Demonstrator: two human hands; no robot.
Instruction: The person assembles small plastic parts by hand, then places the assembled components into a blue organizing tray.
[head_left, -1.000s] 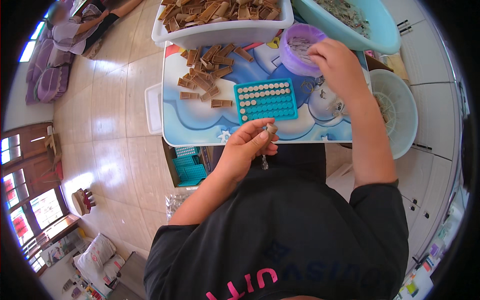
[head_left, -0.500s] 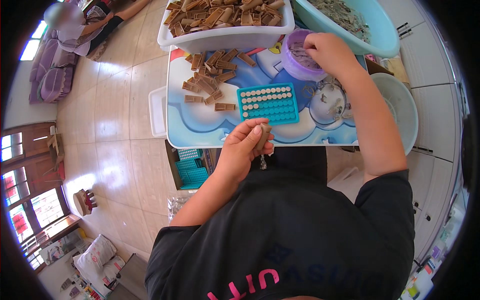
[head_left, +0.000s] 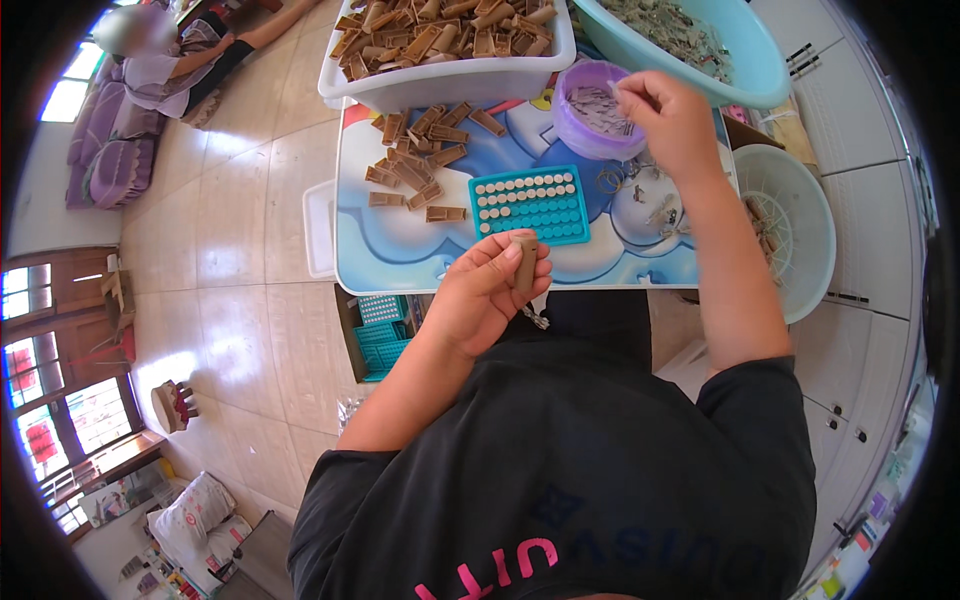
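Note:
My left hand (head_left: 485, 285) is closed around a brown plastic casing (head_left: 525, 265), holding it upright just off the table's near edge. My right hand (head_left: 672, 125) is raised beside the purple tub (head_left: 600, 145), thumb and forefinger pinched. A small pale piece seems to show at those fingertips; its kind is too small to tell. Many thin grey strips (head_left: 598, 108) fill the tub. Between the hands lies a teal tray (head_left: 545, 225) with rows of round white pieces (head_left: 525, 187) in part of its holes. More brown casings (head_left: 415, 165) are scattered left of the tray.
A white bin (head_left: 450, 90) heaped with brown casings stands at the back. Behind the tub is a light-blue basin (head_left: 755, 80) of small parts. A pale round basket (head_left: 815, 225) sits right of the table. Teal trays fill a box (head_left: 350, 345) below. A person (head_left: 170, 75) sits far left.
My right hand has come up out of the purple tub, slightly to the right, uncovering the grey strips. My left hand has turned the brown casing more upright.

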